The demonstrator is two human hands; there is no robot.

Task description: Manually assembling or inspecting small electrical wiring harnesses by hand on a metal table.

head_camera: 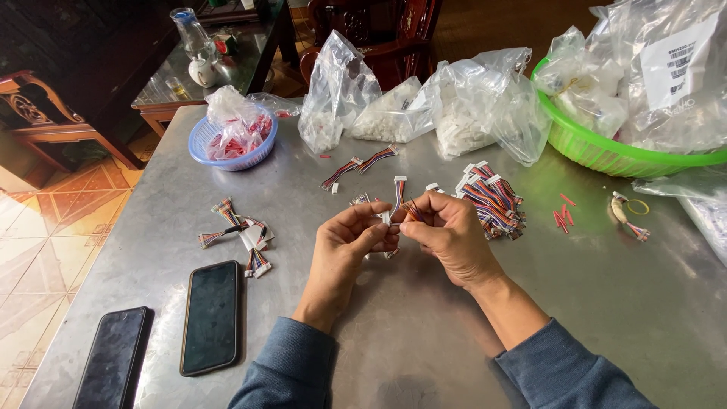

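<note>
Wide grey metal tabletop [424,333], scuffed, carrying everything. At far right, green plastic basin [606,155] heaped with clear bags. Along far edge, clear plastic bags [424,106] of small white parts, bunched side by side. At far left, blue basket [208,148] with a bag of red-and-white bits inside. At near left, two dark phones: larger phone [210,314] lying face up, smaller phone [112,360] just beside it by the tabletop edge. Right of centre, pile of multicoloured wire harnesses [492,201] with white connectors, close beside the right hand. Left of centre, smaller cluster of finished harnesses [242,235], well apart from the hands. Near the basin, scattered red tube pieces [562,216] and a yellow rubber band [638,206].

At centre, both hands raised just above the tabletop, fingertips meeting. Left hand [350,242] pinched shut on a short wire harness [398,193], white connector between thumb and forefinger. Right hand [448,235] closed on the same harness from the other side, coloured wires standing up between the two hands. Blue sleeves at both wrists.
</note>
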